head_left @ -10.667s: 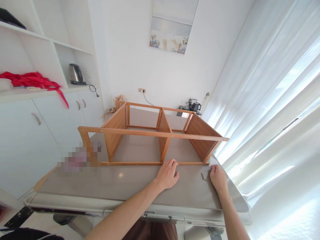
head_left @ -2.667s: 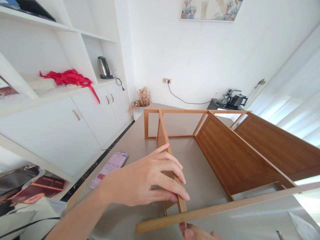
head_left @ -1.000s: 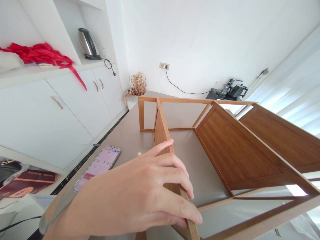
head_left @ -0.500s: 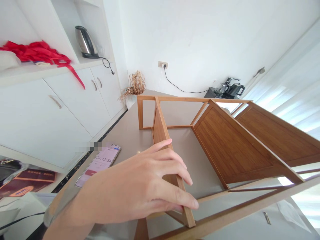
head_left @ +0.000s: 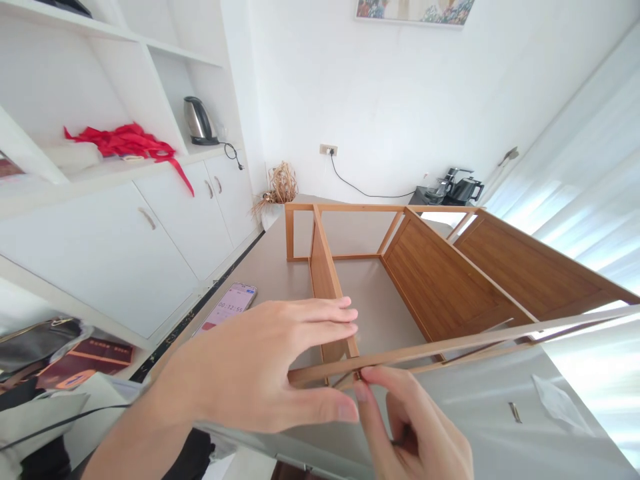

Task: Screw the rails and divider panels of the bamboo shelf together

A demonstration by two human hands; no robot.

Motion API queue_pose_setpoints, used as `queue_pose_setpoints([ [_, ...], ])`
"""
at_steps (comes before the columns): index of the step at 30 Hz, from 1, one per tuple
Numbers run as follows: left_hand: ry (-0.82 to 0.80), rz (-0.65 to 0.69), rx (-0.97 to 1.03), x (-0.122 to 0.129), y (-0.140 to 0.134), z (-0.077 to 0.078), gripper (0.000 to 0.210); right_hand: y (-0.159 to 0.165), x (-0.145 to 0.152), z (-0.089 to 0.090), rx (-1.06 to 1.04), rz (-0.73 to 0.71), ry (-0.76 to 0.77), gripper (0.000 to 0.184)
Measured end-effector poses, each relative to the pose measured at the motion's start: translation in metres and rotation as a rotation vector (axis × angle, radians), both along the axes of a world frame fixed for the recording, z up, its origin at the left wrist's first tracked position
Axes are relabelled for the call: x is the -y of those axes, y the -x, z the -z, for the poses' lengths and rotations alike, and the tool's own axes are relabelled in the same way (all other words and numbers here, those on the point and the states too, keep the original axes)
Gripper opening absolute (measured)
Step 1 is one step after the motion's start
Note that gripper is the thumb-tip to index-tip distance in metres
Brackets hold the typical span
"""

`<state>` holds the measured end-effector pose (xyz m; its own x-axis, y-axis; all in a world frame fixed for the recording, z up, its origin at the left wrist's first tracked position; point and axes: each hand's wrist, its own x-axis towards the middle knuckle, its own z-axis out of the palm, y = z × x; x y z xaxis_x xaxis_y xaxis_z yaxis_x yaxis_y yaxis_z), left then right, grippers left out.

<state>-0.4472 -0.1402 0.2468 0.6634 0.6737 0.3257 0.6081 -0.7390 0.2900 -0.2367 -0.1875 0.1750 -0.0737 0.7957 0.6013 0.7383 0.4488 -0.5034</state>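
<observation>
A brown wooden shelf rack lies on its side on the grey table. My left hand spans its near corner, fingers stretched over the edge of the end shelf panel and thumb in front of the near rail. It holds the rack there. At the outer face of that rail, where the panel meets it, my right hand pinches a small dark piece between thumb and forefinger; the fingertips mostly hide it. Something thin and dark also shows under the curled fingers of my right hand.
Left of the rack lies a phone with a running timer. A small metal piece and a clear plastic bag are at the table's right. White cabinets stand at left, a dried plant behind.
My right hand has come into view at the near rail. My left hand has shifted from gripping the panel's edge to spanning the corner. The view has tilted up.
</observation>
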Motion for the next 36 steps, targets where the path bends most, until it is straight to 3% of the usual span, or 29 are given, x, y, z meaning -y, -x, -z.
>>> queue_pose_setpoints([
  [4,-0.088,-0.111,-0.066,0.020,-0.012,0.006,0.037,-0.004,-0.002,-0.003,-0.042,-0.086,0.004,0.017],
  [7,-0.128,-0.157,-0.067,0.029,-0.021,0.014,0.036,-0.007,-0.003,-0.005,-0.046,-0.104,0.028,0.019],
  [18,-0.273,-0.107,0.138,0.030,-0.029,0.036,0.017,-0.017,-0.008,-0.005,-0.106,-0.164,0.199,0.030],
  [25,-0.459,-0.113,0.078,0.029,-0.032,0.043,0.015,-0.015,-0.008,-0.006,-0.185,-0.223,0.348,0.036],
  [36,-0.529,-0.121,0.090,0.029,-0.030,0.052,0.023,-0.034,0.009,-0.003,-0.153,-0.187,0.404,0.025],
])
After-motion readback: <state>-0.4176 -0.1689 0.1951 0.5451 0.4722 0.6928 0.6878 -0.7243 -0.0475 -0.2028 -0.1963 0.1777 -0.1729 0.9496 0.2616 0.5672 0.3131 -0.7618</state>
